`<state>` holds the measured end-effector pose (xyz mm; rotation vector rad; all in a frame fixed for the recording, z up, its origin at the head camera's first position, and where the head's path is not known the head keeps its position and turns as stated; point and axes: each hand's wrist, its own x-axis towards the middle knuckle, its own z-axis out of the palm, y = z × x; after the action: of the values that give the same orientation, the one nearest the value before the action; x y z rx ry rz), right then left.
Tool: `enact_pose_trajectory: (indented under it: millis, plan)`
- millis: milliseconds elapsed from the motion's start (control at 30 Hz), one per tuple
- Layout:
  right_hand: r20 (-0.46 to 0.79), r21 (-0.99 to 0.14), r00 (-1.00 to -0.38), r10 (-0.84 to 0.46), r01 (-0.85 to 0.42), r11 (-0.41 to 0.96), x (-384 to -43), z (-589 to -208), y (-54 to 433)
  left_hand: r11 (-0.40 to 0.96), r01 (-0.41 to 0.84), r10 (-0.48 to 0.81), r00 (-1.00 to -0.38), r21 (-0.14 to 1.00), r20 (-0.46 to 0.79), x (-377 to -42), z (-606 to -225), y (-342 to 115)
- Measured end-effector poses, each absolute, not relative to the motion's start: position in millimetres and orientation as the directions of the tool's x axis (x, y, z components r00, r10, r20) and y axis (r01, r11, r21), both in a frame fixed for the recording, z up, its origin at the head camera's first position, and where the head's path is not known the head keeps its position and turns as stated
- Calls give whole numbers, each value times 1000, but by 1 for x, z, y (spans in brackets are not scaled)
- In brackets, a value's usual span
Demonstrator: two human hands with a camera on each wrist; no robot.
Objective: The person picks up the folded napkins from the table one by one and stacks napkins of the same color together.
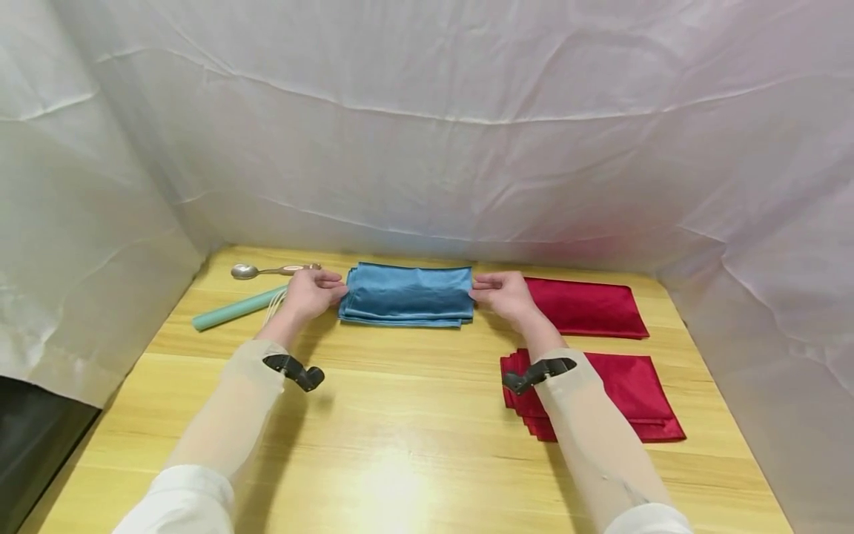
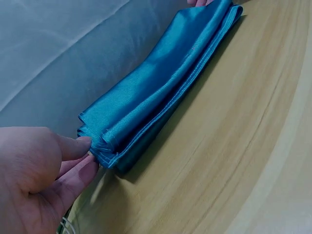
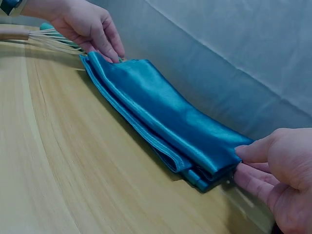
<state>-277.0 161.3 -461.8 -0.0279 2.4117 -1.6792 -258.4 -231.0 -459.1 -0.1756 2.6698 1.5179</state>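
A folded blue satin cloth (image 1: 410,295) lies near the back of the table, its layers stacked into a long rectangle. At its left end my left hand (image 1: 316,293) pinches the layers, thumb on top and fingers beneath, as the left wrist view of the cloth (image 2: 151,92) shows. My right hand (image 1: 503,295) holds the opposite end the same way; in the right wrist view its thumb presses on the top of the cloth (image 3: 161,107). The middle of the cloth bulges slightly between both hands.
Two folded red satin cloths, one farther back (image 1: 587,308) and one nearer (image 1: 630,386), lie on the right, the nearer partly under my right forearm. Left of my left hand are a metal spoon (image 1: 245,271), a pale green cylinder (image 1: 233,311) and a whisk (image 3: 53,39). White fabric walls (image 1: 427,170) enclose the table.
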Motion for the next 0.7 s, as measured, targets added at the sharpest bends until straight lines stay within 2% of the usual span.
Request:
enact_pose_trajectory:
  millis: [400, 700]
  plan:
    - [-115, -931, -972, -207, 33, 364, -274, -451, 172, 481, -95, -13, -995, 871, -102, -250, -452, -236]
    - [-110, -931, -964, -241, 15, 366, -260, -430, 180, 404, -56, 85, -992, 913, -98, -235, -431, -216]
